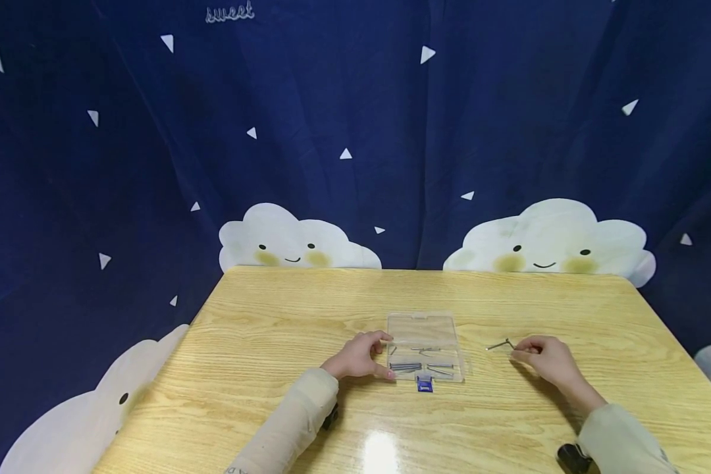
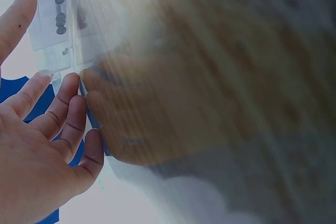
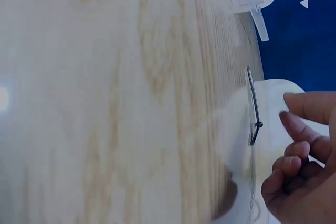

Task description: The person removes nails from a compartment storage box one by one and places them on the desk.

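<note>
Box [image 1: 421,328] sits between hands [image 1: 360,356], clear of table edges [image 1: 415,274].

Left hand [image 1: 358,356] — loosely spread, right hand [image 1: 546,359] — half curled, forearms [image 1: 293,418] well apart

The nails [image 1: 405,366] are grey, the box [image 1: 421,327] clear, the table [image 1: 296,316] yellow wood-grain.

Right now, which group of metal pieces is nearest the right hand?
The small group on the tabletop, outside the clear box, just left of the right hand; the other metal pieces lie inside the box.
</note>
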A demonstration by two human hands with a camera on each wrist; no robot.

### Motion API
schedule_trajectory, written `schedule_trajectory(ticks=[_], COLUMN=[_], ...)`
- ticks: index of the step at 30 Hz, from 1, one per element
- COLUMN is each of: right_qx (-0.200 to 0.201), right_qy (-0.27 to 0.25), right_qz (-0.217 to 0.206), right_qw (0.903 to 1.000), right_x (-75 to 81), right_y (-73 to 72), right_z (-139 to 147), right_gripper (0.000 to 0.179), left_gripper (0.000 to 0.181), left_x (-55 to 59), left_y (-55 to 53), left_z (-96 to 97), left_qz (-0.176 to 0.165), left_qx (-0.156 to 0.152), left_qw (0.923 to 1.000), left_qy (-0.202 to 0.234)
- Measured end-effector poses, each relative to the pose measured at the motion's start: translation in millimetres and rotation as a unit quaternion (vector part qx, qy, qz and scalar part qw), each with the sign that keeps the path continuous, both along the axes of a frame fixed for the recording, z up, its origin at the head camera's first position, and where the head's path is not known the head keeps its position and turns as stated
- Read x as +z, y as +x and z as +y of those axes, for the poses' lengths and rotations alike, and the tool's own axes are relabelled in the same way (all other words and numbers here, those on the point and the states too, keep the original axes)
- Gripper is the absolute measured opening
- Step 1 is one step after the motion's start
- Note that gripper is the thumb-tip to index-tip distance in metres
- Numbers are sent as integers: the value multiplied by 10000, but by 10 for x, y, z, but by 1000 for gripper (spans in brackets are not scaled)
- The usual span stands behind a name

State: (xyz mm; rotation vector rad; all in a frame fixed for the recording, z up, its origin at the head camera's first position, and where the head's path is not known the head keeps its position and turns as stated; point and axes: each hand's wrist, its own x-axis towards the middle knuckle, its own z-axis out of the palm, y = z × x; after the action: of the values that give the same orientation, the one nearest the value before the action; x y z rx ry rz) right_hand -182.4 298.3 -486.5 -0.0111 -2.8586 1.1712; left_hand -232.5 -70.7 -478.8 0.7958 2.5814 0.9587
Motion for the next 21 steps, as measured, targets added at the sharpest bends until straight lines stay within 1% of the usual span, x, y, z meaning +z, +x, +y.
schedule_trajectory(ticks=[6, 11, 15, 18, 21], right_qx=[269, 326, 468, 657, 983], right_qy=[-156, -386, -610, -703, -774], right_qz=[126, 134, 192, 213, 341], right_qw=[9994, 9986, 9969, 9951, 9916], right_x=[-10, -9, -9, -18, -40], right_y=[-5, -21, -42, -63, -98], right_z=[-69, -127, -164, -188, -207], right_gripper=[23, 23, 22, 23, 21], left_gripper=[67, 68, 68, 68, 68], left_x=[-2, -8, -3, -6, -15], left_y=[-7, -10, -14, -19, -24], left_z=[-3, -3, -4, -7, -9], left_qz=[-25, 106, 153, 139, 117], left_qx=[-25, -129, -137, -122, -113], left_qw=[10000, 9999, 9998, 9998, 9999], left_qy=[28, 21, 16, -9, -43])
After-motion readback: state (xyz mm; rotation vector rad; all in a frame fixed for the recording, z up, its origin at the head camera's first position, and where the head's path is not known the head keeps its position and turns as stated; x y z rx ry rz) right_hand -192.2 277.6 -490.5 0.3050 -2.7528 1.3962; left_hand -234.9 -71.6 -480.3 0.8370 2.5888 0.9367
